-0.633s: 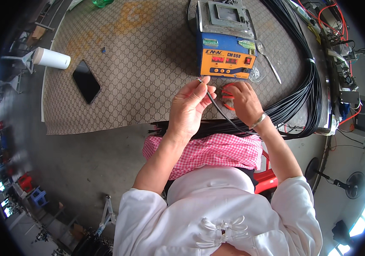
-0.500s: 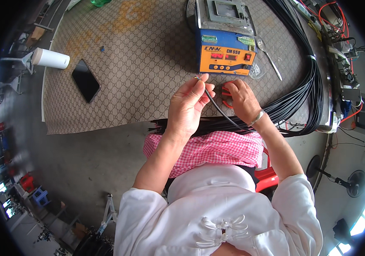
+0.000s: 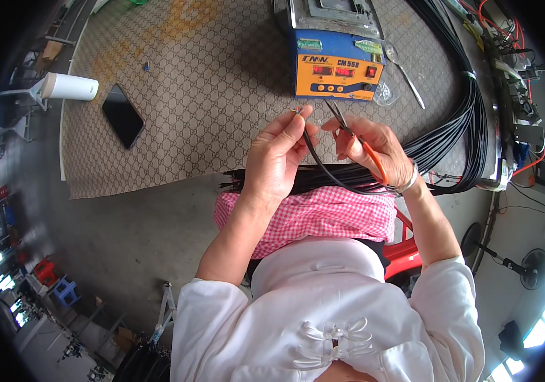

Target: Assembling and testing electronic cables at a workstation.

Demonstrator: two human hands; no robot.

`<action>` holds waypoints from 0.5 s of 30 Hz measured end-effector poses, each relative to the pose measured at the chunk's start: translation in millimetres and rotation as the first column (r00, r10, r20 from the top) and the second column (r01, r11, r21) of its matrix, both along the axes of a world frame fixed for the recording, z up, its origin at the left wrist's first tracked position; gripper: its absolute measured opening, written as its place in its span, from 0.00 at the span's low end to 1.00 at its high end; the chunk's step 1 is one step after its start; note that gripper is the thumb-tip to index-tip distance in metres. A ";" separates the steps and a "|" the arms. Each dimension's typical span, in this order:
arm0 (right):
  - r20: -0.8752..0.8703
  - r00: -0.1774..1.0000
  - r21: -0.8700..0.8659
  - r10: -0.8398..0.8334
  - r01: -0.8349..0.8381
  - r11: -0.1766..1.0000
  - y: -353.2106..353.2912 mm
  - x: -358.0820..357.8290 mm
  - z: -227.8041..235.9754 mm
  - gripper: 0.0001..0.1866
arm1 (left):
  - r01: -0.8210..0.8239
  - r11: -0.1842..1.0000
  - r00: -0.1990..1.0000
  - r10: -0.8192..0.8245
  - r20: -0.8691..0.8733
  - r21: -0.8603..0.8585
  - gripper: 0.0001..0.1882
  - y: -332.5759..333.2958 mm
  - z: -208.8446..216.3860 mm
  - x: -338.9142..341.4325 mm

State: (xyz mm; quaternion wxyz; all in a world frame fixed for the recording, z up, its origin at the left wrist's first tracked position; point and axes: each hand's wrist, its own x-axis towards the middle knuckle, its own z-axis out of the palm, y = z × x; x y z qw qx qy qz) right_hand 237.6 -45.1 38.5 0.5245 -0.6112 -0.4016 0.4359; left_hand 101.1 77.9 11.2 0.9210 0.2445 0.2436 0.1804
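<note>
My left hand [image 3: 279, 149] pinches the end of a black cable [image 3: 315, 155] between thumb and fingers. Thin coloured wires [image 3: 298, 111] stick out of that end, just past the fingertips. From there the cable curves down and right toward the bundle at the table edge. In my right hand [image 3: 374, 146] is a pair of scissors [image 3: 374, 164] with orange handles. Its slim dark blades stand apart and point up and left, to the right of the wire ends without touching them. The fingers hide part of the handles.
Beyond my hands stands a blue and orange solder pot [image 3: 339, 70] with lit displays. A thick bundle of black cables [image 3: 457, 140] curves round the right side. A spoon [image 3: 406, 75] lies near the pot. At left are a phone [image 3: 123, 118] and a white cup [image 3: 72, 86] on its side.
My right hand has lifted the scissors off the table and turned them, blades apart, toward the cable end. My left hand keeps its pinch on the cable. The view has shifted slightly.
</note>
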 end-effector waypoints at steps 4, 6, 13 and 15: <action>0.122 0.992 -0.151 0.036 -0.018 0.988 5.9 -0.4 13.5 0.21 | 0.005 1.000 1.000 -0.004 -0.009 0.020 0.14 -0.6 4.6 -0.8; 0.132 0.991 -0.157 0.037 -0.016 0.988 5.6 -0.9 11.3 0.20 | 0.017 1.000 1.000 -0.017 -0.020 0.024 0.14 -0.8 5.8 -1.3; 0.127 0.990 -0.145 0.054 -0.035 0.989 8.5 -0.9 6.6 0.17 | 0.057 0.998 0.998 -0.057 -0.014 0.039 0.13 -1.8 2.8 -0.3; 0.167 0.984 -0.115 0.061 -0.042 0.992 8.9 0.0 3.4 0.17 | 0.061 0.998 0.998 -0.061 -0.017 0.034 0.13 -2.0 2.1 -0.2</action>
